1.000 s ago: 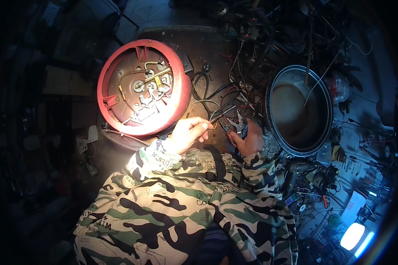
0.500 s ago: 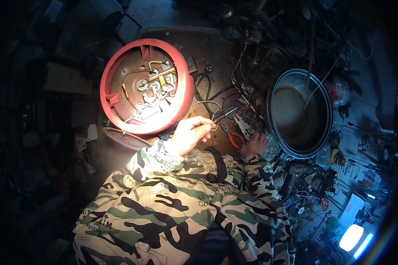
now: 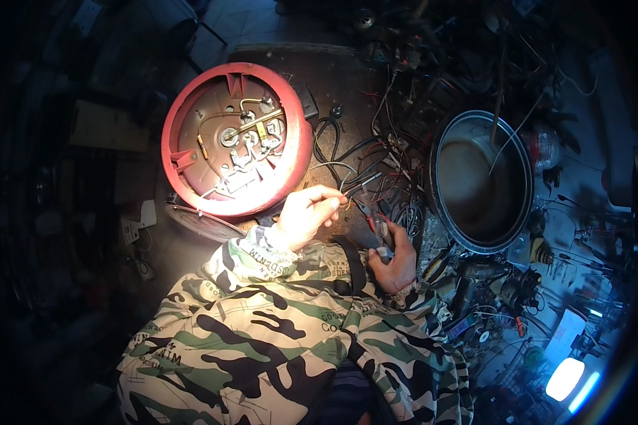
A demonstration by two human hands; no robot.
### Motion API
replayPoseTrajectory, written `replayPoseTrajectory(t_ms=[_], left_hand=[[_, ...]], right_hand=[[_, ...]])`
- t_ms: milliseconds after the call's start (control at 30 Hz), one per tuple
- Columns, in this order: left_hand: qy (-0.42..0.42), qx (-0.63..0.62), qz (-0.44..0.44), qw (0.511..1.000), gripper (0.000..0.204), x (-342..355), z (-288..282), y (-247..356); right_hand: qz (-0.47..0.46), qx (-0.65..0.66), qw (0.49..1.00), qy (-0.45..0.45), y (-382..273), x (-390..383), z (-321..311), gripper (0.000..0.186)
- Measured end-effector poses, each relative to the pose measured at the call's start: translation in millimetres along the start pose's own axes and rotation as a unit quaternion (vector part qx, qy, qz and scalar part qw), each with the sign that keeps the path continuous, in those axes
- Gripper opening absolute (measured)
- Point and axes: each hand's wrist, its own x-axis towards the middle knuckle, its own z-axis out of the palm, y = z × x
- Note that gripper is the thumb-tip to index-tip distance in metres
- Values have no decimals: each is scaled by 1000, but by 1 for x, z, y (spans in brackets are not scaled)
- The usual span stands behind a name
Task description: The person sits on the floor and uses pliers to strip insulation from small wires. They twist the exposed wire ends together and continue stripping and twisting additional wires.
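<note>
My left hand (image 3: 308,218) is closed in a pinch on the end of a thin electrical wire (image 3: 345,201). Just right of it, my right hand (image 3: 395,263) grips wire-stripping pliers (image 3: 381,232), blurred by motion, their jaws pointing away from me. Red-handled pliers (image 3: 365,212) lie beside this tool, partly covered. Beyond my left hand a round red appliance base (image 3: 299,164) rests with its underside up, showing terminals, a metal strip and wires. Black cable (image 3: 324,142) loops between the base and the wire ends.
A large round metal pot (image 3: 441,219) stands on the right, a thin stick leaning in it. Tangled wires (image 3: 404,159) spread between pot and base. Tools and parts (image 3: 500,283) clutter the lower right, near a bright lamp (image 3: 565,380). A disc-shaped piece (image 3: 204,223) sits under the base's near edge.
My right hand has picked up the wire-stripping pliers from beside the red-handled pliers and drawn them nearer my body. My left hand keeps its pinch in the same spot.
</note>
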Motion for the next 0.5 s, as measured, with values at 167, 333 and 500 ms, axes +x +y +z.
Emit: replayPoseTrajectory(t_ms=[167, 333, 500], left_hand=[[12, 23, 28, 999, 19, -1, -4, 2], [-30, 101, 103, 989, 18, -1, -3, -6], [-33, 101, 133, 985, 18, 1, -7, -12]], right_hand=[[-28, -97, 995, 12, -4, 3, 3, 65], [-72, -141, 987, 25, -10, 5, 1, 67], [-89, -152, 984, 28, -16, 7, -1, 68]])
